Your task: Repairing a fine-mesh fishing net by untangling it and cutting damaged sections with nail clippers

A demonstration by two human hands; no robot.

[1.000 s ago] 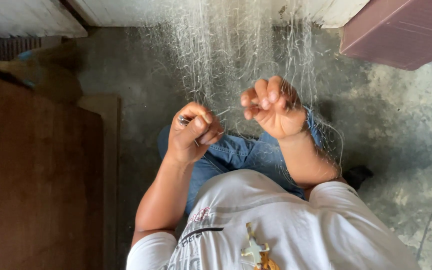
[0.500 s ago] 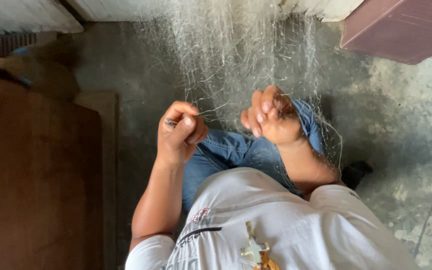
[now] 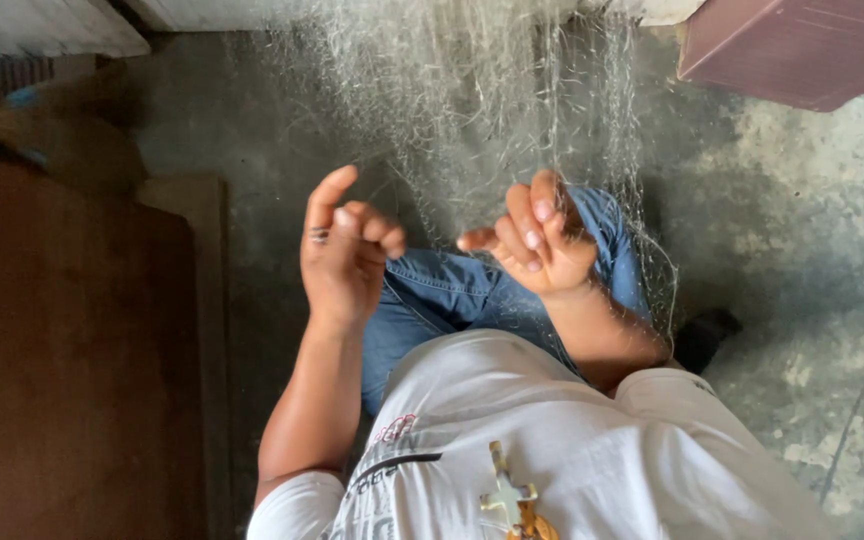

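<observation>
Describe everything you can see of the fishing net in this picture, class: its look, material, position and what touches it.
The fishing net is a fine, pale, see-through mesh of thin threads, like nylon line. It hangs down from the top of the view in loose, bunched folds over the grey concrete floor and drapes across the person's blue-jeaned knee. The right hand has its fingers curled into the lower folds. The left hand is raised beside it, thumb and fingertips pinched; whether they hold a strand cannot be told.

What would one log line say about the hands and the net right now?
left hand: fingers curled, pinching thread | right hand: gripping fishing net | net: hanging over knee | floor: concrete
</observation>
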